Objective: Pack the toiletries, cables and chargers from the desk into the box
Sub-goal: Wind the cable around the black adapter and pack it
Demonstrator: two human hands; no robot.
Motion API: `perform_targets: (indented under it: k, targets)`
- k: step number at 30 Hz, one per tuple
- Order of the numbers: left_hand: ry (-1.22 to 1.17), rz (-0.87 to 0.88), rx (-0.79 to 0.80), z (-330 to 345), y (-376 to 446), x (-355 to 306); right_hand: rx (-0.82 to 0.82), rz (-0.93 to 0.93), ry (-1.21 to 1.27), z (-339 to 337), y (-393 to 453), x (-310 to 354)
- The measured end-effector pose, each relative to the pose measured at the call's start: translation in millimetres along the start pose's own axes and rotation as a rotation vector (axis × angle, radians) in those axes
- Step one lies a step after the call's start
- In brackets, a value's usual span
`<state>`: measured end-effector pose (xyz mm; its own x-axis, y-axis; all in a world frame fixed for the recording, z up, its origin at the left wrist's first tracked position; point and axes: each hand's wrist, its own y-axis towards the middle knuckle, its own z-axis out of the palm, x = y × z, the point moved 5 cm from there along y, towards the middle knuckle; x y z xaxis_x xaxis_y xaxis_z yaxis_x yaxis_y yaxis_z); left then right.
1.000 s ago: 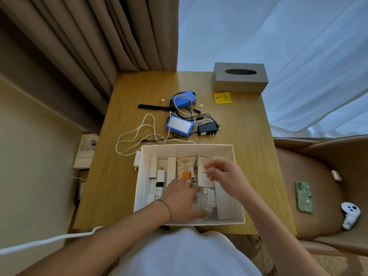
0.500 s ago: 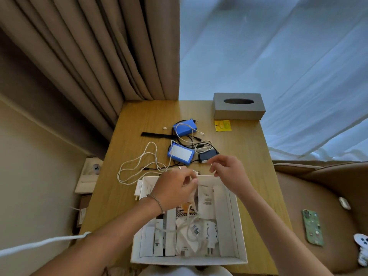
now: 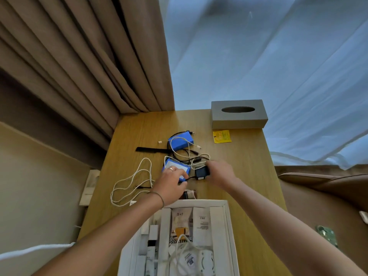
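Note:
My right hand (image 3: 220, 173) grips a black charger (image 3: 201, 172) on the wooden desk (image 3: 249, 176). My left hand (image 3: 171, 183) lies over a blue pack with a white label (image 3: 175, 166), fingers and thumb closing on its near right corner, where a thin black cable runs. A second blue pack (image 3: 179, 142) lies farther back in tangled black and white cables. A loose white cable (image 3: 131, 182) loops at the left. The white box (image 3: 227, 214) stands at the near edge, holding toiletry packets, a white charger and a cable.
A grey tissue box (image 3: 239, 116) stands at the back right, with a yellow sachet (image 3: 222, 136) in front of it. A black strap (image 3: 151, 150) lies mid-desk. A small dark object (image 3: 190, 194) sits just behind the box. Curtains hang behind; a phone (image 3: 326, 236) lies on the chair.
Both hands left the box and reached forward over its far wall to the cables. The right hand took hold of the black charger; the left came down on the labelled blue pack.

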<state>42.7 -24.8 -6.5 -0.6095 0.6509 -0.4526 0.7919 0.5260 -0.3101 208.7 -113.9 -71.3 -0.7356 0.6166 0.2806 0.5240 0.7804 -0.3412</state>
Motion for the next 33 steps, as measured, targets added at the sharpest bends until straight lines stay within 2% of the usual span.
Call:
perform_targets:
  k: [6,13,17,20,23,26,29,31,33]
  targets:
    - [-0.042,0.006,-0.019,5.7,11.7,-0.7,-0.075,-0.082,-0.167,15.1,9.8,-4.2]
    - [-0.087,0.048,-0.071,0.5,21.0,-8.2,-0.15,-0.138,0.08,-25.5,-12.3,3.6]
    - [-0.11,0.11,0.014,-1.0,27.5,-25.1,-0.152,-0.195,0.127,-60.7,-34.8,19.3]
    - [-0.239,0.171,0.13,1.8,28.0,-40.0,-0.213,-0.232,0.148,-93.2,-51.8,31.0]
    - [-0.431,0.192,0.09,-5.2,22.6,-52.1,-0.302,-0.258,0.187,-125.7,-67.6,39.5]
    - [-0.607,0.229,-0.011,-26.7,16.0,-59.6,-0.375,-0.274,0.403,-149.6,-78.1,42.4]
    - [-0.815,0.261,-0.095,-56.5,8.2,-61.8,-0.375,-0.263,0.903,-159.3,-81.8,43.6]
    - [-0.966,0.257,-0.136,-75.9,2.3,-60.9,-0.277,-0.239,1.182,-151.3,-83.2,51.7]
    - [-1.108,0.225,-0.168,-93.8,-2.6,-58.1,-0.132,-0.239,1.244,-133.2,-84.2,68.7]
